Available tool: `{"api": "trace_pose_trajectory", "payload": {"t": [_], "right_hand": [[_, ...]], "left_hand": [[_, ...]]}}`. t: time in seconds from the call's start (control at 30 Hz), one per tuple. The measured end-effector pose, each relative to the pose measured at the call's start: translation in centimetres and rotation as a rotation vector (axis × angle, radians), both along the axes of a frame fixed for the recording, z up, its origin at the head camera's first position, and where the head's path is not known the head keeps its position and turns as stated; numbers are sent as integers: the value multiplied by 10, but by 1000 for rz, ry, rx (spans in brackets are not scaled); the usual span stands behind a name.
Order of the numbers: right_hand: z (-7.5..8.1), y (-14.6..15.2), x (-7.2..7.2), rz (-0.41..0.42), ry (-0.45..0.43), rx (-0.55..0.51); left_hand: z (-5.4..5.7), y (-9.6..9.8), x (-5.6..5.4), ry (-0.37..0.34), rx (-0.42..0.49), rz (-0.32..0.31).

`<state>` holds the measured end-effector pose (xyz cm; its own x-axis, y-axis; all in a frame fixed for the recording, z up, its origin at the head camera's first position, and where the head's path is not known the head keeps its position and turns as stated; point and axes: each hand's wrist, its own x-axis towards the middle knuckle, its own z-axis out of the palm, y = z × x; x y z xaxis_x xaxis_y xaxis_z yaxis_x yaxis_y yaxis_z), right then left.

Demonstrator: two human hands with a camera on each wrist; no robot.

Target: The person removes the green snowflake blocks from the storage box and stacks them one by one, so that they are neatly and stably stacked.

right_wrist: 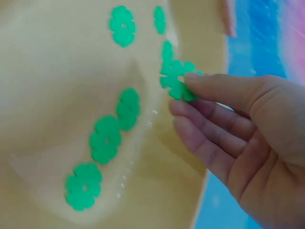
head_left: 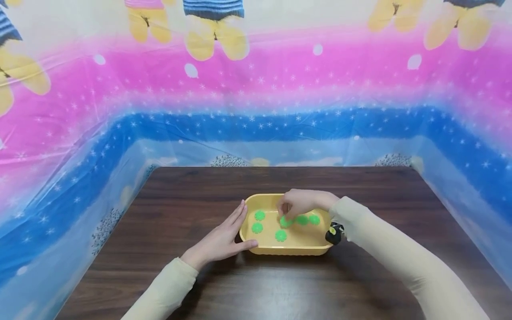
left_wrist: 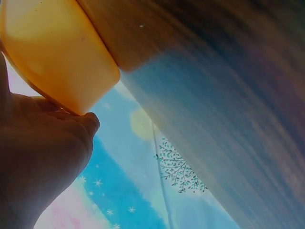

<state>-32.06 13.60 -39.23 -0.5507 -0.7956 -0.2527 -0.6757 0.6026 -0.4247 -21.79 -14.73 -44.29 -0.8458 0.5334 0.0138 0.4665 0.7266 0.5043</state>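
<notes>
Your right hand point(head_left: 305, 201) pinches a green flower point(right_wrist: 171, 82) within the tray point(head_left: 290, 251); your left hand point(head_left: 221, 238), fingers straight, touches the tray's left edge. The flower seems light, stiff: grip its rim.

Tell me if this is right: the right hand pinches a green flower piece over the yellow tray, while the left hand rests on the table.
No: the left hand is against the left end of the yellow tray, not on the table, as the head view shows. The right hand does pinch a green flower piece over it.
</notes>
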Motion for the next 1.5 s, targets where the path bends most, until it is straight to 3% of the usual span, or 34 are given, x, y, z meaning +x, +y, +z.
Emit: {"api": "trace_pose_trajectory", "payload": {"t": [0.2,0.37,0.53,0.83,1.0,1.27,1.5], "right_hand": [[17,33,-7,-143,76,-222],[31,78,-10,-348,31,-402],[35,119,-11,-490,44,-436],[11,172,-10,-676,86,-367],[-7,192,-10,-735,0,-385],[-26,210,-5,-778,-69,-397],[-45,218,-6,-791,-182,-389]], "left_hand": [[0,1,-1,4,2,-4],[3,3,-2,14,1,-16],[3,2,-2,12,3,-7],[2,2,-5,24,14,-10],[0,3,-3,13,13,-5],[1,3,-4,7,21,-7],[-1,3,-3,-1,11,-9]]}}
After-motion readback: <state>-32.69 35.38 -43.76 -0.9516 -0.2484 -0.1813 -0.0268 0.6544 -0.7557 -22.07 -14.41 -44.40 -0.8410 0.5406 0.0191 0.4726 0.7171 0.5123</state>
